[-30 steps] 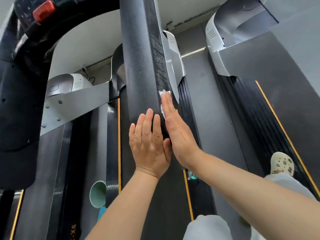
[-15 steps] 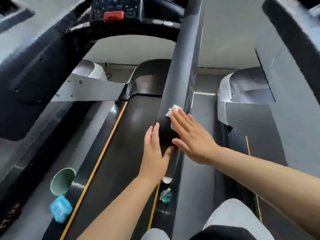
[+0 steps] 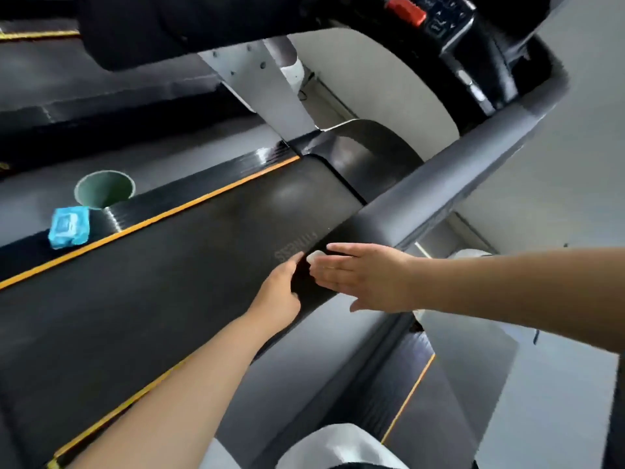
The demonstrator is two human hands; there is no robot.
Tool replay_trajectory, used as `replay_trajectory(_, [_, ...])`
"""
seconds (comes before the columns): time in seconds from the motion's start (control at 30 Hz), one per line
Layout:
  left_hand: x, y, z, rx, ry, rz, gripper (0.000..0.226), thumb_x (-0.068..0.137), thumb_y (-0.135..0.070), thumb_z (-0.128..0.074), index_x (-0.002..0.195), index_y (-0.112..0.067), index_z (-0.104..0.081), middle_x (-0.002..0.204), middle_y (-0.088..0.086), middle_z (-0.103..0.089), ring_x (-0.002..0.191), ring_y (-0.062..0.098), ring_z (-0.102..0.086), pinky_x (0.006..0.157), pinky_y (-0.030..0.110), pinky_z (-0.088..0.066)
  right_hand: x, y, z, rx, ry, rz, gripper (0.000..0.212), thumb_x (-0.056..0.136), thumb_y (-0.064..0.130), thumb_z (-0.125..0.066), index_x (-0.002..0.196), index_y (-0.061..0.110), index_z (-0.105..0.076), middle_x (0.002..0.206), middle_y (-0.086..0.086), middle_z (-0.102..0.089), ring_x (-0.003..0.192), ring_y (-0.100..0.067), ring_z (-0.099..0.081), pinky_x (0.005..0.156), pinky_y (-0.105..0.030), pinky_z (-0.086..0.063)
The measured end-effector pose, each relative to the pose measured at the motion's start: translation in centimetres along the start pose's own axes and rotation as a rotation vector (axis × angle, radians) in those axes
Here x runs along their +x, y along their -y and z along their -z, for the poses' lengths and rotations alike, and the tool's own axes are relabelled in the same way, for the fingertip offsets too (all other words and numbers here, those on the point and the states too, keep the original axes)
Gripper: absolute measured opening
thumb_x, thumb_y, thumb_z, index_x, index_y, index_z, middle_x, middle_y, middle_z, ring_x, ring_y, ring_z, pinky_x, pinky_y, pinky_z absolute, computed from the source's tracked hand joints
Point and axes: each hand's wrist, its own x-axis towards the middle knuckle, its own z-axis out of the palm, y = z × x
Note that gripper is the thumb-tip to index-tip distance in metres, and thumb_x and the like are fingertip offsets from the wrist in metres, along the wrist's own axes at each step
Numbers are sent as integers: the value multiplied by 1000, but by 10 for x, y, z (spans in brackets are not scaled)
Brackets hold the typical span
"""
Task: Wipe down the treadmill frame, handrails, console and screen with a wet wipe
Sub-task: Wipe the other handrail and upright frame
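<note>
1. Head view looks down on a black treadmill running belt (image 3: 169, 299) edged by thin orange stripes, with grey floor (image 3: 558, 198) to the right and a pale wall beyond the machine's front.
2. A thick matte black padded handrail (image 3: 439, 191) crosses the frame on a diagonal, running up to the dark console (image 3: 446, 18) with its red stop button (image 3: 406, 10) at the top.
3. The right hand (image 3: 368, 275) lies flat with straight fingers on the handrail's lower end, pressing a small white wet wipe (image 3: 316, 256) whose edge shows at the fingertips.
4. The left hand (image 3: 280, 289) grasps the same end of the handrail from its near side, fingers wrapped out of sight.
5. On the far side rail sit a blue pack of wipes (image 3: 69, 226) and, just beside it, a pale green round cup (image 3: 105, 189) seen from above.
6. A silver-grey metal upright (image 3: 267, 86) with bolt heads rises from the deck toward the console.
</note>
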Motion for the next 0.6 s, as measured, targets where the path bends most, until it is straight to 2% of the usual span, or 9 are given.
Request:
replay_trajectory(0.07, [-3, 15, -7, -63, -5, 45, 73, 88, 12, -41, 149, -23, -23, 152, -1, -29, 138, 16, -30, 112, 26, -27, -16, -12, -3, -60, 2, 76, 71, 93, 55, -37, 149, 14, -24, 156, 0, -21, 144, -19, -2, 113, -45, 16])
replay_trajectory(0.13, [-4, 29, -15, -140, -13, 82, 72, 88, 13, -38, 149, -24, -22, 153, -1, -28, 139, 16, -29, 110, 26, -29, -22, -17, -4, -19, 37, 127, 73, 87, 56, -52, 145, 13, -36, 152, 0, -33, 143, -18, -16, 114, -43, 5])
replay_trajectory(0.17, [-6, 35, -19, -173, -17, 99, 72, 88, 13, -36, 149, -24, -22, 153, 0, -28, 139, 17, -30, 110, 25, -29, -18, -15, -3, -33, 44, 163, 75, 87, 55, -54, 145, 12, -35, 152, -1, -33, 143, -19, -20, 114, -43, 5])
replay_trajectory(0.2, [-8, 40, -22, -201, -21, 114, 72, 88, 13, -36, 149, -23, -22, 153, 1, -29, 139, 17, -30, 109, 24, -30, -10, -12, -2, -97, 55, 216, 75, 90, 54, -49, 147, 10, -27, 155, -2, -27, 145, -20, -16, 113, -44, 11])
replay_trajectory(0.27, [-12, 49, -25, -253, -16, 145, 70, 89, 12, -36, 149, -20, -22, 152, 2, -29, 139, 18, -30, 105, 21, -30, 15, 1, 0, -172, 110, 335, 73, 100, 48, -31, 150, 5, -2, 160, -6, -3, 146, -23, 5, 106, -45, 25])
replay_trajectory(0.3, [-14, 54, -26, -274, -11, 152, 69, 89, 12, -36, 149, -20, -22, 153, 3, -29, 139, 17, -30, 105, 20, -29, 27, 6, 6, -181, 173, 364, 71, 101, 46, -26, 149, 4, 6, 160, -7, 5, 145, -25, 12, 102, -43, 26])
replay_trajectory(0.4, [-12, 65, -28, -305, -15, 157, 67, 90, 11, -36, 149, -18, -21, 153, 4, -27, 140, 18, -28, 110, 26, -28, 61, 27, 5, -201, 266, 409, 71, 101, 47, -24, 149, 7, 9, 159, -6, 12, 144, -26, 17, 100, -44, 25])
replay_trajectory(0.53, [-9, 79, -33, -398, 23, 191, 65, 93, 8, -35, 149, -22, -21, 152, 2, -31, 138, 17, -32, 104, 26, -34, 101, 51, 1, -230, 360, 485, 71, 100, 48, -26, 150, 13, 10, 159, -1, 14, 144, -26, 17, 108, -45, 21])
replay_trajectory(0.6, [-9, 87, -37, -492, 45, 207, 64, 93, 7, -36, 149, -22, -22, 152, 2, -32, 139, 15, -31, 111, 32, -30, 113, 60, 2, -239, 406, 507, 69, 101, 46, -25, 150, 14, 11, 159, -1, 15, 144, -26, 17, 111, -45, 17])
